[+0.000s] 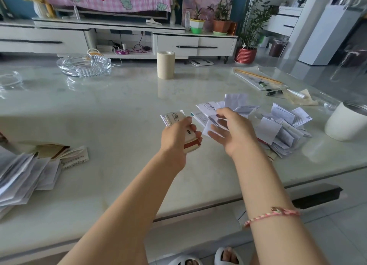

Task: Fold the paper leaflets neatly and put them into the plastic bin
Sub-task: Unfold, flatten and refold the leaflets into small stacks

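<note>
My left hand [178, 137] grips a small stack of folded leaflets [174, 116], its fingers curled round a red-and-white printed piece at the near end. Just to its right, my right hand [232, 131] hovers with relaxed, spread fingers over a loose white leaflet [208, 125] and holds nothing that I can see. A heap of unfolded and half-folded white leaflets [282, 125] spreads over the table behind and to the right of that hand. No plastic bin shows clearly; a white round container [345, 123] stands at the right edge.
Another pile of papers [23, 175] lies at the table's left edge. A glass ashtray [84, 65] and a beige roll [165, 65] stand at the back. Pens and a plastic sleeve [260, 78] lie at the back right. The table's front edge [198, 209] runs below my forearms.
</note>
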A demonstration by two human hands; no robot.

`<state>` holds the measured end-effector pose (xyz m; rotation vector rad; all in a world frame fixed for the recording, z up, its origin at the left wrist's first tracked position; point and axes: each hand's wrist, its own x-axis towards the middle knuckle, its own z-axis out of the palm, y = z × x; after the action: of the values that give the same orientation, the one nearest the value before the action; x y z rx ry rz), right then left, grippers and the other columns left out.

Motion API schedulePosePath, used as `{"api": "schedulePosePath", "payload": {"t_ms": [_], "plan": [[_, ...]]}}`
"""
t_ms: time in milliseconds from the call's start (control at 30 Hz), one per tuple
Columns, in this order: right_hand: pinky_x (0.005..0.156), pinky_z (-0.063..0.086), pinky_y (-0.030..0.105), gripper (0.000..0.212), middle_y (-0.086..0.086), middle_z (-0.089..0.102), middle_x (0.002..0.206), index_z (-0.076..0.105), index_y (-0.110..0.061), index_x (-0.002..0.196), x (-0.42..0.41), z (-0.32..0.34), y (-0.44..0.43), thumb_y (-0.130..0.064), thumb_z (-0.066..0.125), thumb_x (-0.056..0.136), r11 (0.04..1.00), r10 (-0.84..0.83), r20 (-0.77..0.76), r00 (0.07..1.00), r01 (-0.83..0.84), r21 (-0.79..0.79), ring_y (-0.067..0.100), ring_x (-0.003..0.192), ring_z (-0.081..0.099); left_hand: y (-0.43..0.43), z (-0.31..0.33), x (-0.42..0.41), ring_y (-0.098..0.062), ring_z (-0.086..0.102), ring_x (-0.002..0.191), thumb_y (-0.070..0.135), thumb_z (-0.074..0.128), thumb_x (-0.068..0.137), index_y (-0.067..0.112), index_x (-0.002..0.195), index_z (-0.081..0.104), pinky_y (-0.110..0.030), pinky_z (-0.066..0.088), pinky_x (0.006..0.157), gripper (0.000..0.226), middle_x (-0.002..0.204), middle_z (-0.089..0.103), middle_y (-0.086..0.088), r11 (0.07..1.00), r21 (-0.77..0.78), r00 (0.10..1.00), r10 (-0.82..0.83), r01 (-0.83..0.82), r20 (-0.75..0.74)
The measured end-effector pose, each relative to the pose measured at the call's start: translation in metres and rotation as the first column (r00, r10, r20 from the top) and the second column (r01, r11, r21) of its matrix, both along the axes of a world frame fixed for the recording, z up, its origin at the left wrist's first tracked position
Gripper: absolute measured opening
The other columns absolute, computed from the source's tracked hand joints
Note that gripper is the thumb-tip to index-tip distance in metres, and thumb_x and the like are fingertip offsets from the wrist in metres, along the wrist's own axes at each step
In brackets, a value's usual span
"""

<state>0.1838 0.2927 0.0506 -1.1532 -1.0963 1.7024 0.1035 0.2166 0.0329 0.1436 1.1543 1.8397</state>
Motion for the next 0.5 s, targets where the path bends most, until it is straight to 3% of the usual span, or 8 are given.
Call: {"api": "schedulePosePath", "payload": {"t_ms": [67, 100, 233, 333, 433, 500], "plan": [[0.061, 0.055, 0.024, 0.013, 0.005, 0.060, 0.067, 0.056, -0.007, 0.076, 0.008, 0.002, -0.011, -0.007, 0.056, 0.089, 0.992, 0.098, -0.215, 0.972, -0.113, -0.058, 0.016, 0.061, 0.062, -0.001, -0.001, -0.002, -0.016, 0.050, 0.042, 0.014, 0.055, 0.091, 0.011, 0.082, 0.054, -0.025, 0.047, 0.052, 0.010, 0.058, 0.051, -0.004, 1.000, 0.008, 1.000, 0.001, -0.001, 0.012], [0.060, 0.056, 0.022, 0.015, 0.005, 0.062, 0.063, 0.056, -0.007, 0.075, 0.010, 0.002, -0.017, -0.005, 0.056, 0.089, 0.989, 0.131, -0.244, 0.961, -0.144, -0.037, 0.013, 0.058, 0.063, -0.002, 0.000, -0.002, -0.016, 0.051, 0.043, 0.022, 0.056, 0.092, 0.011, 0.082, 0.055, -0.027, 0.048, 0.055, 0.015, 0.060, 0.052, -0.004, 1.000, 0.010, 1.000, 0.000, 0.000, 0.002], [0.061, 0.057, 0.021, 0.021, 0.012, 0.064, 0.073, 0.054, -0.008, 0.069, 0.006, -0.003, -0.034, 0.005, 0.061, 0.084, 0.979, 0.183, -0.129, 0.975, -0.168, 0.116, 0.017, 0.063, 0.062, -0.005, 0.001, -0.001, -0.019, 0.059, 0.062, 0.060, 0.037, 0.092, 0.015, 0.081, 0.063, -0.030, 0.049, 0.062, 0.053, 0.071, 0.063, -0.005, 0.999, -0.040, 0.996, 0.002, -0.005, -0.092], [0.059, 0.055, 0.019, 0.017, 0.008, 0.063, 0.071, 0.056, -0.009, 0.072, 0.004, -0.006, -0.040, 0.001, 0.066, 0.082, 0.961, 0.135, 0.029, 0.990, -0.138, 0.239, 0.010, 0.053, 0.061, -0.005, 0.002, 0.001, -0.023, 0.059, 0.070, 0.072, 0.018, 0.086, 0.015, 0.084, 0.061, -0.031, 0.046, 0.067, 0.072, 0.079, 0.064, -0.008, 1.000, -0.024, 0.995, 0.001, -0.004, -0.098], [0.067, 0.056, 0.030, 0.016, 0.003, 0.065, 0.066, 0.058, -0.014, 0.069, -0.003, -0.018, -0.049, -0.007, 0.070, 0.078, 0.919, -0.017, 0.206, 0.978, -0.066, 0.389, 0.016, 0.061, 0.064, -0.007, 0.005, 0.001, -0.024, 0.056, 0.068, 0.077, 0.013, 0.082, 0.014, 0.083, 0.059, -0.034, 0.044, 0.072, 0.078, 0.076, 0.061, -0.008, 1.000, 0.031, 0.996, 0.003, 0.000, -0.085], [0.075, 0.057, 0.038, 0.015, 0.002, 0.067, 0.068, 0.060, -0.016, 0.068, -0.009, -0.025, -0.054, -0.009, 0.070, 0.076, 0.912, -0.087, 0.218, 0.972, -0.010, 0.410, 0.022, 0.069, 0.066, -0.008, 0.005, 0.003, -0.020, 0.054, 0.061, 0.073, 0.025, 0.084, 0.013, 0.080, 0.056, -0.030, 0.045, 0.063, 0.068, 0.068, 0.057, -0.004, 1.000, 0.017, 0.991, -0.010, 0.012, -0.134]]}}
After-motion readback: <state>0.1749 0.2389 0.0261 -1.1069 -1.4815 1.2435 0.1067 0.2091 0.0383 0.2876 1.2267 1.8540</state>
